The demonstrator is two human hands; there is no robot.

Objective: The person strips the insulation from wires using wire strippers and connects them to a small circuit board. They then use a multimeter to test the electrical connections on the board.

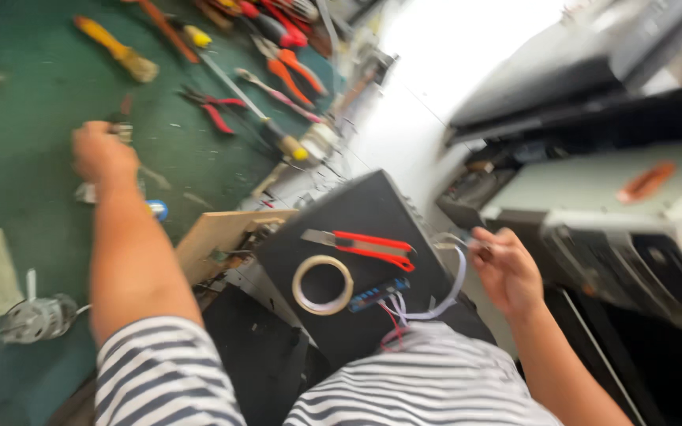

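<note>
Left hand (pixel 103 154) out over green bench (pixel 33 95), fingers curled on a small metal part (pixel 122 130); too blurred to tell what, or how firm the grip. Right hand (pixel 505 268) beside black box (pixel 357 217), fingers pinched on thin white wires (pixel 455 276) looping to a blue board (pixel 379 294). Tape roll (pixel 322 284) and red-handled cutters (pixel 369 247) lying on box. Wires likely light, limp, easily kinked or torn from board; best taken by the insulation, near the free end, not by the joints.
</note>
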